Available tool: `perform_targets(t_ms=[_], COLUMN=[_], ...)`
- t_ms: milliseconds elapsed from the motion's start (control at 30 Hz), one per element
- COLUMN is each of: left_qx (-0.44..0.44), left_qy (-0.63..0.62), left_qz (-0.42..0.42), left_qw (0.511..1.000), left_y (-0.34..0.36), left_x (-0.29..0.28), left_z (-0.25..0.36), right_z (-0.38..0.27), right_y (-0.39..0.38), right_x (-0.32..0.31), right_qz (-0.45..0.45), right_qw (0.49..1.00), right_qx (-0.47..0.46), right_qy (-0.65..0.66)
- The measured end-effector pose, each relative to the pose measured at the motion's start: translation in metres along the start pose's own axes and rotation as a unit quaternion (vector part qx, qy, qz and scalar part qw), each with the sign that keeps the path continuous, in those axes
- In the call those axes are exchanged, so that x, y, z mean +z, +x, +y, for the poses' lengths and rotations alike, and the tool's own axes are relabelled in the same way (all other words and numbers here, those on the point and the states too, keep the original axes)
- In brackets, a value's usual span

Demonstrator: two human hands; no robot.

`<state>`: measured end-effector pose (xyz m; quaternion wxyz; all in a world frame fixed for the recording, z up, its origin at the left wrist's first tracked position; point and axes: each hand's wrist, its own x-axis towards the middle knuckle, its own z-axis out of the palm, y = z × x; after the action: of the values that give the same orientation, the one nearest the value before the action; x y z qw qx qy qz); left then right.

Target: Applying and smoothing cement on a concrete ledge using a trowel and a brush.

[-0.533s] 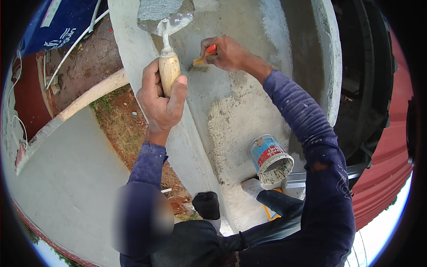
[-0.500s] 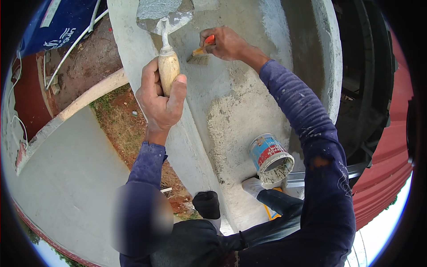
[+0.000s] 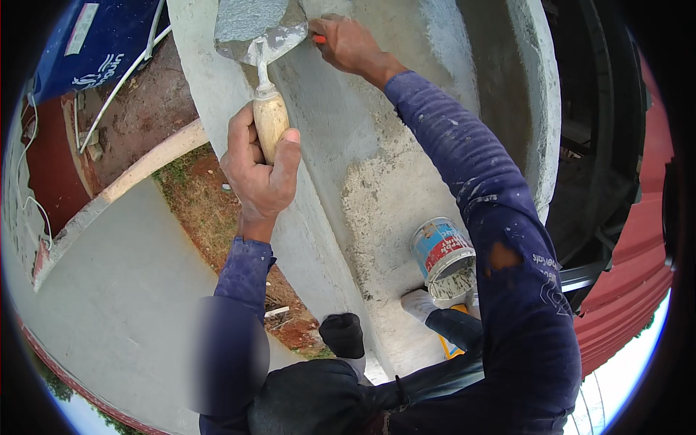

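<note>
My left hand [image 3: 261, 174] is wrapped round the wooden handle of a trowel [image 3: 271, 125], thumb along its side. A load of wet grey mortar [image 3: 250, 19] lies on the trowel's metal blade, near the top edge. Just right of the blade, my right hand [image 3: 349, 45] grips a brush [image 3: 320, 39]. Only the red end of its handle shows; the bristles are out of sight. Both hands are over a concrete channel [image 3: 319, 109], partly coated with smooth, darker grey mortar and rough and pale nearer to me.
A round paint bucket [image 3: 435, 239] with a grey-smeared rim stands tilted by my foot. Raised concrete edges [image 3: 533, 87] run along both sides. Red corrugated sheeting [image 3: 631, 246] lies at the right, a blue tank-like object [image 3: 90, 51] at upper left. Bare soil and grass [image 3: 199, 196] show below.
My right hand has moved up and left with the brush, close to the trowel blade. The trowel in my left hand has shifted slightly up and left.
</note>
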<state>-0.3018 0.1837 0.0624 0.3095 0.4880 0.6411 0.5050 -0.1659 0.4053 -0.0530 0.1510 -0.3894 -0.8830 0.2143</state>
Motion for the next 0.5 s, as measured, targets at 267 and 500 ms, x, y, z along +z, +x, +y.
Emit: perform_targets(t_ms=[267, 500], left_qx=[-0.012, -0.025], left_qy=[-0.018, -0.052], left_qz=[0.003, 0.02], left_qw=[1.0, 0.998], left_y=[-0.001, 0.0], left_x=[0.0, 0.005], left_z=[-0.001, 0.001], right_z=[-0.053, -0.011], right_y=[-0.118, -0.001], right_x=[-0.061, 0.012], right_qz=[-0.356, -0.033], right_qw=[0.925, 0.983], right_qx=[0.035, 0.074], right_qy=[0.129, 0.166])
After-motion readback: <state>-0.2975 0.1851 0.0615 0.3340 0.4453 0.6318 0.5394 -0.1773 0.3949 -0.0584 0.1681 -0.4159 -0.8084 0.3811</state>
